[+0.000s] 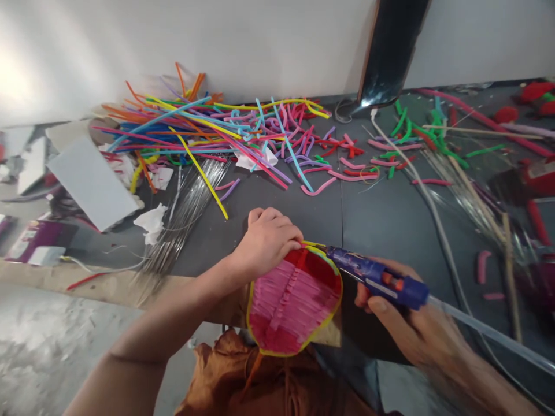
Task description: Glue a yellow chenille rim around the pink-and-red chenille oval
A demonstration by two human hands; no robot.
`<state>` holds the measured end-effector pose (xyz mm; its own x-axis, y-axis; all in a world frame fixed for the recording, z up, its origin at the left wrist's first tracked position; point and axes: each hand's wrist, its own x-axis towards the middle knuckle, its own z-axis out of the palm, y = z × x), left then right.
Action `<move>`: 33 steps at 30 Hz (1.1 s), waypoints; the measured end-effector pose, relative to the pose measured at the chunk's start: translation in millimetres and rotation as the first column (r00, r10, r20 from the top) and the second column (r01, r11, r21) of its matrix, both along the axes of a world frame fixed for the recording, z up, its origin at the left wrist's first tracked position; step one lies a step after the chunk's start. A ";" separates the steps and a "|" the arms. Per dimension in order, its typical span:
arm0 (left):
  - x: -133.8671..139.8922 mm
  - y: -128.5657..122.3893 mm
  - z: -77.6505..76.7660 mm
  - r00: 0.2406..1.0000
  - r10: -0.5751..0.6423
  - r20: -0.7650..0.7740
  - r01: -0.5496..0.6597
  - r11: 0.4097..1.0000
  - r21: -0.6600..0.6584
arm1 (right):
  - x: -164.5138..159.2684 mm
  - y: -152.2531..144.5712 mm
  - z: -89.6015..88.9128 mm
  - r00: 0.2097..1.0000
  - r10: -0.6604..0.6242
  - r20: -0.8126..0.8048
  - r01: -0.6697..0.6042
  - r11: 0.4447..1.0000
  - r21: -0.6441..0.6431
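A flat rounded piece (pixel 290 297) made of pink and red pipe cleaners, edged in yellow, lies at the front edge of the table over my lap. My left hand (pixel 272 240) is closed over its top left edge, fingertips pinching near the yellow border. In my right hand (pixel 394 306) is a blue hot glue gun (pixel 377 277), a long clear glue stick (pixel 494 332) running out of its back. The gun's nozzle reaches the top edge of the piece, just right of my left fingertips. Glue at the tip is too small to make out.
Behind lies a heap of coloured pipe cleaners (pixel 208 124), with cut bits scattered rightward. A phone (pixel 390 52) leans on the wall, its white cable (pixel 427 196) crossing the table. Wire bundles (pixel 186 214) lie on both sides. A white box (pixel 93 182) sits left.
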<state>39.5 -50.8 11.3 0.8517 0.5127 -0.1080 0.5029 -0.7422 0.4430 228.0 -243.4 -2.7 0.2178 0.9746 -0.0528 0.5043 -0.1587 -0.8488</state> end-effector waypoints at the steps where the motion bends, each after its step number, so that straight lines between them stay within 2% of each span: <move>1: -0.2 -0.1 -0.5 1.000 0.001 0.003 -0.001 1.000 0.003 | -1.0 0.0 -2.8 1.000 0.020 0.019 -0.020 1.000 -0.003; 6: -1.4 -1.0 -0.9 1.000 0.005 0.022 -0.005 1.000 0.009 | -1.9 4.3 -9.6 0.998 0.023 0.055 -0.019 0.998 -0.063; 15: -2.2 -1.3 -3.6 0.999 -0.002 0.045 0.001 1.000 0.016 | 0.0 8.1 -11.2 0.994 0.038 0.106 -0.023 0.989 -0.144; 23: -3.2 -0.4 -4.6 1.000 -0.006 0.025 0.006 1.000 0.014 | -4.4 16.9 -2.5 0.991 0.018 0.136 -0.001 0.992 -0.126; 33: -2.8 -1.1 -5.1 0.999 -0.009 0.038 0.008 1.000 0.027 | -4.3 14.3 -6.1 0.984 0.022 0.177 -0.006 0.996 -0.092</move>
<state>36.7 -51.9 6.2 0.8593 0.5078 -0.0615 0.4796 -0.7581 0.4419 223.7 -229.1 -8.8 0.2182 0.9705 -0.1028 0.6483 -0.2229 -0.7280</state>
